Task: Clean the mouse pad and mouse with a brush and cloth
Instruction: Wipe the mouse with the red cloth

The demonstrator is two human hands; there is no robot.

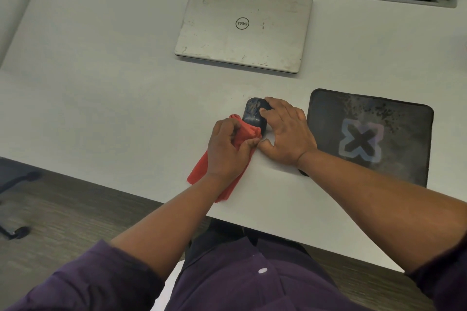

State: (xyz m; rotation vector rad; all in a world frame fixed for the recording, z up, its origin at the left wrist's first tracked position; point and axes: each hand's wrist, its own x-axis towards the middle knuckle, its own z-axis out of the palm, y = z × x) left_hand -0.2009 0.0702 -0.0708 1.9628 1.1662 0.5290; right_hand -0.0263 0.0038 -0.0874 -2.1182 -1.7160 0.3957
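Wiping the small black computer mouse (254, 115) with a bunched red cloth (249, 131) is the step in hand, I'd say. The left hand (228, 149) grips the cloth with curled fingers; the right hand (285, 131) holds the mouse steady on the white table (101, 83), fingers over it. The dark rectangular mouse pad (404, 113), at 3 o'clock of the mouse, looks speckled, so probably not done. No brush visible. At 12 o'clock, a closed silver laptop (242, 28) reads "DELL".
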